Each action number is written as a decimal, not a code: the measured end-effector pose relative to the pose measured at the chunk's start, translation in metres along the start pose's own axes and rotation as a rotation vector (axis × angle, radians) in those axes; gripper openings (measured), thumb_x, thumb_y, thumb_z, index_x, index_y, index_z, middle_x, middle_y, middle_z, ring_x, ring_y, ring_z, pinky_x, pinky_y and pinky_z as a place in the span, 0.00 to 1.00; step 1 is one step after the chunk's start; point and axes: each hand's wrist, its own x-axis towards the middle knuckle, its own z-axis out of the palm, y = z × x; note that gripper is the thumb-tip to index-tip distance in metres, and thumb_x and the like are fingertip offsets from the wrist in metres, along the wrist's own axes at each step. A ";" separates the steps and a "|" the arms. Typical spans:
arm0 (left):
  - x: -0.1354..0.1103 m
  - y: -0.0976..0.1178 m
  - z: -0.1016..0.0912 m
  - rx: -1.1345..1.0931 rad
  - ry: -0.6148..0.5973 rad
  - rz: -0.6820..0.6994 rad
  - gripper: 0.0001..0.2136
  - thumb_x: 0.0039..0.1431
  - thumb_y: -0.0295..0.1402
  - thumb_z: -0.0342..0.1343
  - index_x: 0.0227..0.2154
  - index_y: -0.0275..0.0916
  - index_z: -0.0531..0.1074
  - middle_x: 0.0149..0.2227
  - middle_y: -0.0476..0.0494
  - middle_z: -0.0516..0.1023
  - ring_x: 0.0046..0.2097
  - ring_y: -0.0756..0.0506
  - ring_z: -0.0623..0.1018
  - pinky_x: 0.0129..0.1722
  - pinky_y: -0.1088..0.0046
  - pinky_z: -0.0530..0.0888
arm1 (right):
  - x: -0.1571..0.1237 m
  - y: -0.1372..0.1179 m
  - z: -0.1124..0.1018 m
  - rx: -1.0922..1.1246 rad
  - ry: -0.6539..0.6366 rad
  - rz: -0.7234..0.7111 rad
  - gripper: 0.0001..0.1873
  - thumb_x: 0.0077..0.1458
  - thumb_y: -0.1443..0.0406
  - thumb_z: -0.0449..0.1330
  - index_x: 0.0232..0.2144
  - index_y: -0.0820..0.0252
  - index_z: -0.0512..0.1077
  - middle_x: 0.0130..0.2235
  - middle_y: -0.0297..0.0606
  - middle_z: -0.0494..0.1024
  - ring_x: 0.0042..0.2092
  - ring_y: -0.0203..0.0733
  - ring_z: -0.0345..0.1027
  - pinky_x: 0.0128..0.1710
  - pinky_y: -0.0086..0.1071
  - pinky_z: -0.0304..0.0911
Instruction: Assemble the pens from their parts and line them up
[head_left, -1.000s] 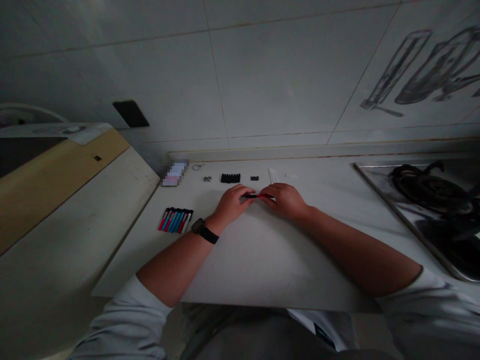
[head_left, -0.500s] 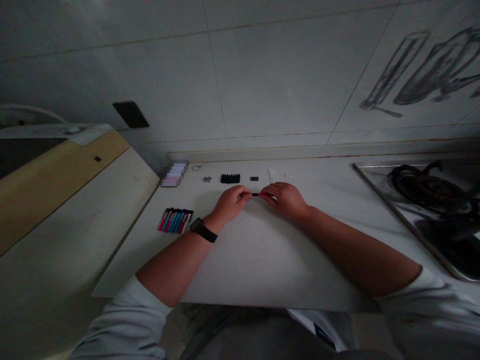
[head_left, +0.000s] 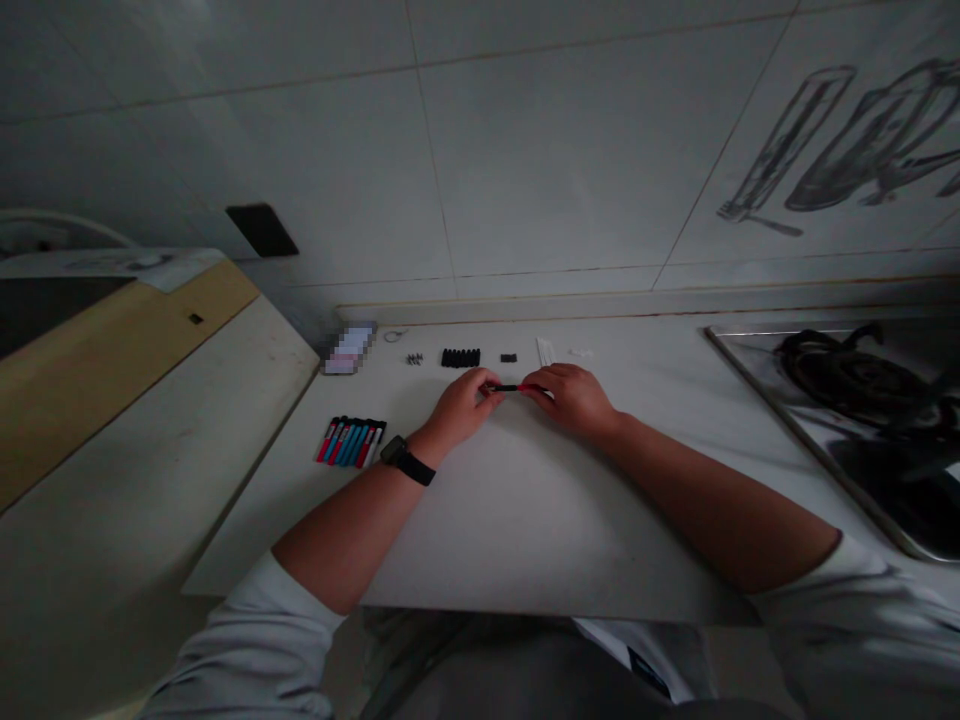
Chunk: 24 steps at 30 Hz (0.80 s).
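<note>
Above the middle of the white counter, my left hand (head_left: 466,405) pinches the black end of a slim pen (head_left: 508,388). My right hand (head_left: 574,400) is closed on its red end, and the pen lies level between the two sets of fingertips. Just beyond the hands a row of small parts is laid out: coiled metal springs (head_left: 415,359), black ribbed pieces (head_left: 460,358), a small dark cluster (head_left: 508,358), thin white sticks (head_left: 545,351) and tiny clear bits (head_left: 580,352). Beside my left wrist lie several red, blue and white pen barrels (head_left: 351,442) with black ends.
A phone (head_left: 349,348) with a blurred screen and a thin ring (head_left: 395,336) are at the back left. A gas stove (head_left: 862,420) with a metal rim borders the right side. On the left stands a pale cabinet panel (head_left: 172,430); a tiled wall (head_left: 555,180) rises behind.
My left fingers have shifted slightly on the pen, and a little more of its black end shows. The hands and the laid-out parts otherwise stay in place.
</note>
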 end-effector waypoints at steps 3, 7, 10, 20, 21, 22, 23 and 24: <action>-0.001 -0.001 0.000 -0.020 -0.003 -0.021 0.08 0.70 0.39 0.56 0.42 0.40 0.74 0.41 0.43 0.79 0.42 0.45 0.78 0.45 0.66 0.74 | 0.000 0.000 0.000 -0.006 0.007 -0.002 0.16 0.70 0.58 0.56 0.40 0.59 0.81 0.38 0.43 0.84 0.37 0.45 0.75 0.41 0.36 0.63; 0.000 -0.002 -0.001 0.042 -0.059 -0.033 0.16 0.74 0.39 0.48 0.31 0.39 0.72 0.33 0.46 0.76 0.37 0.45 0.75 0.41 0.67 0.72 | -0.001 0.000 0.001 -0.011 0.000 -0.007 0.16 0.70 0.58 0.56 0.41 0.59 0.81 0.39 0.43 0.84 0.38 0.45 0.75 0.41 0.36 0.63; 0.001 -0.002 0.000 0.042 -0.023 0.007 0.06 0.69 0.35 0.56 0.36 0.39 0.72 0.36 0.46 0.77 0.39 0.46 0.75 0.41 0.68 0.72 | -0.001 0.001 0.001 -0.020 -0.009 -0.006 0.16 0.70 0.58 0.56 0.41 0.59 0.81 0.38 0.43 0.84 0.37 0.44 0.74 0.40 0.36 0.62; 0.000 0.000 -0.002 0.048 -0.059 -0.026 0.15 0.74 0.38 0.48 0.33 0.39 0.73 0.34 0.45 0.77 0.38 0.45 0.76 0.42 0.67 0.72 | -0.001 0.000 0.000 -0.006 0.026 -0.016 0.15 0.70 0.58 0.56 0.41 0.58 0.81 0.38 0.43 0.84 0.38 0.44 0.74 0.41 0.37 0.63; 0.001 0.000 -0.002 0.052 -0.059 -0.021 0.12 0.73 0.36 0.51 0.33 0.39 0.73 0.34 0.46 0.77 0.38 0.46 0.75 0.42 0.67 0.72 | -0.001 -0.001 0.000 -0.006 0.028 -0.017 0.15 0.70 0.58 0.57 0.40 0.58 0.81 0.38 0.42 0.84 0.37 0.44 0.75 0.41 0.36 0.63; 0.001 0.000 -0.002 0.050 -0.051 -0.013 0.09 0.71 0.35 0.53 0.34 0.39 0.73 0.35 0.46 0.77 0.38 0.46 0.75 0.42 0.67 0.72 | -0.001 0.000 0.000 -0.006 0.029 -0.018 0.15 0.70 0.58 0.57 0.40 0.58 0.81 0.37 0.42 0.84 0.37 0.44 0.75 0.41 0.36 0.63; 0.001 0.001 -0.002 0.045 -0.037 -0.005 0.07 0.69 0.34 0.56 0.35 0.40 0.73 0.36 0.46 0.77 0.39 0.46 0.75 0.42 0.68 0.72 | -0.001 0.000 0.000 -0.004 0.028 -0.017 0.15 0.70 0.58 0.57 0.40 0.58 0.81 0.37 0.42 0.84 0.37 0.44 0.75 0.41 0.36 0.63; 0.001 0.002 -0.002 0.039 -0.024 0.000 0.05 0.68 0.33 0.57 0.36 0.40 0.73 0.37 0.46 0.77 0.39 0.46 0.75 0.42 0.68 0.72 | -0.001 0.000 0.000 0.000 0.025 -0.015 0.15 0.70 0.58 0.57 0.40 0.58 0.81 0.37 0.42 0.84 0.37 0.44 0.75 0.41 0.36 0.63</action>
